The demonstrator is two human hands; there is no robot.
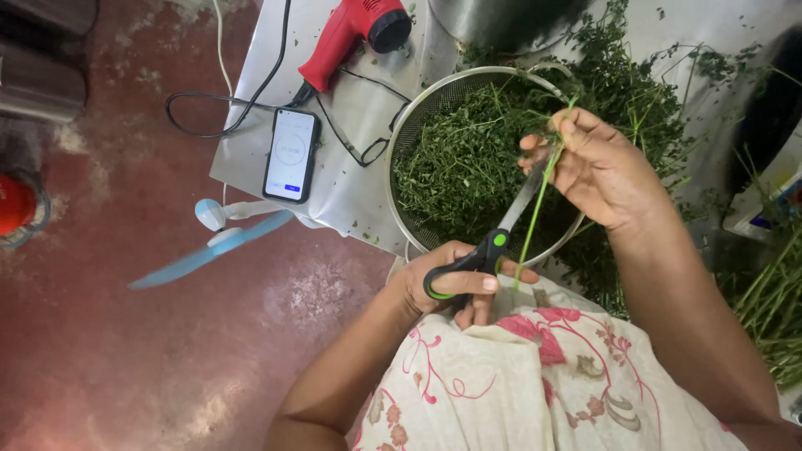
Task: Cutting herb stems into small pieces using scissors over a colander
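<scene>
Head view: looking down over a floral-clothed lap at two bare hands working above a metal table.
Left hand [455, 280]: at six o'clock of the strainer, fingers closed through the handle loops of the scissors [489, 242], thumb on top.
Scissors: black handles with green trim; the blades run up toward one o'clock and meet the stem near the right hand. Whether the blades are parted or closed cannot be told.
Right hand [597, 167]: at three o'clock of the strainer, fingers curled, thumb and fingertips pinched shut on a green stem [539, 209].
Green stem: long and thin, held near its top end, hanging toward six o'clock across the scissor blades, its lower end near the left hand's fingers.
Strainer [409, 117]: round metal mesh bowl on the table, holding a heap of cut greens [455, 163], directly beneath both hands.
Loose herbs [643, 92]: piled on the table at one to three o'clock of the strainer, with more long stems at the right edge.
Phone [291, 154]: lying flat at nine o'clock of the strainer, screen lit.
Red heat gun [355, 33]: at eleven o'clock, its black cord looping across the table.
Small fan [219, 234]: at eight o'clock, off the table edge, light blue blades blurred.
Floor [125, 334]: reddish, worn.
</scene>
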